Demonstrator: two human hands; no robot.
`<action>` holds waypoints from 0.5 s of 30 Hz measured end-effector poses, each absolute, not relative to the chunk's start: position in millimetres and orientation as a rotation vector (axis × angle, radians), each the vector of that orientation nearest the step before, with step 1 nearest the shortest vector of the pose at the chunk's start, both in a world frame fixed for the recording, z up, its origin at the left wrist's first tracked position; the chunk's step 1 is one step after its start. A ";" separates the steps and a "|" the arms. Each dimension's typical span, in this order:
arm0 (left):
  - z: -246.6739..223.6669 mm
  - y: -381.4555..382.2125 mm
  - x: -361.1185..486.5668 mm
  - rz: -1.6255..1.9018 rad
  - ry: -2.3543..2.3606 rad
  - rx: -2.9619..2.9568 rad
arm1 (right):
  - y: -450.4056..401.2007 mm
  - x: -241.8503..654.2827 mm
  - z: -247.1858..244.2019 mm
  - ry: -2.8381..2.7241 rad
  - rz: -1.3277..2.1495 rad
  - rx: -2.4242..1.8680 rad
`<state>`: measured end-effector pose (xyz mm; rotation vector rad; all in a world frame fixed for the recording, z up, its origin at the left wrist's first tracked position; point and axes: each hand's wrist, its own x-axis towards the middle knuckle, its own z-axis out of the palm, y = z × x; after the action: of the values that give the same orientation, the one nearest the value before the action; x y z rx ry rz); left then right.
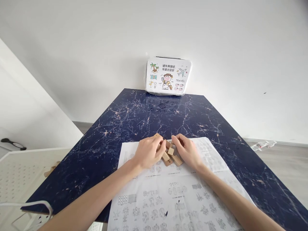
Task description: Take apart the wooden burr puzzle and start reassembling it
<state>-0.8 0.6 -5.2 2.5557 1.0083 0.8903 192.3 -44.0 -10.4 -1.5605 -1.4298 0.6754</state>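
Observation:
Small wooden blocks [177, 160] lie close together at the far part of a printed paper sheet [166, 179], some at angles to one another. My left hand [150, 151] is closed at their left side, thumb and fingers around a wooden block [157, 135] whose end shows beyond the knuckles. On the right, my right hand [188, 150] has its fingers curled together against the pile. What sits in its fingertips is hidden. A pale block [171, 151] rests between both hands, on top of others.
The sheet carries rows of small line drawings and lies on a dark blue marbled table [134, 115]. A white cartoon-printed case [168, 76] leans on the wall at the back. At lower left are a white perforated surface [21, 173] and a white cable [31, 203].

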 end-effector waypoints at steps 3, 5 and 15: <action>-5.2 2.9 -0.6 0.866 1.002 2.574 | -44.4 190.6 -11.2 -1.495 0.646 -1.570; -5.6 4.0 -0.4 0.850 0.999 2.572 | -44.5 189.8 -11.7 -1.527 0.650 -1.572; -6.8 5.3 1.2 0.919 0.951 2.489 | -43.0 189.5 -13.7 -1.574 0.588 -1.484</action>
<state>1.2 5.3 -6.8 2.4895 0.9511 0.9189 189.5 -43.0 -13.7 -1.4836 -1.5740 0.5884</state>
